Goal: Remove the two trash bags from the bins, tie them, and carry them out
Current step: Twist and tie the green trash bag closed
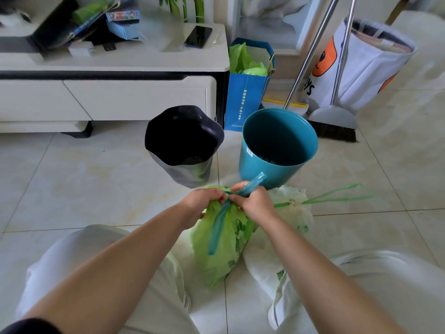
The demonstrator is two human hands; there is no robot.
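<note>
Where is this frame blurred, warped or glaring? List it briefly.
Head view: left hand, right hand and green bag sharp at centre; cabinet clutter and top right corner smeared; wide-angle lens bows cabinet edge and floor tile lines; soft daylight, glare on right tiles.

This was a room in a home, most likely a living room. A pale tiled floor (96,179) ran under a low white cabinet (134,97) with drawers. Its top carried a phone (198,36) near the right edge, bamboo stalks (198,8) at the back edge and loose boxes (122,22) further left. Past the cabinet's right end stood a blue paper gift bag (245,100), a broom (334,126), a dustpan (277,102), a printed fabric storage bag (366,68) and two small waste bins, a black-lined bin (190,169) and a teal bin (265,169).
</note>
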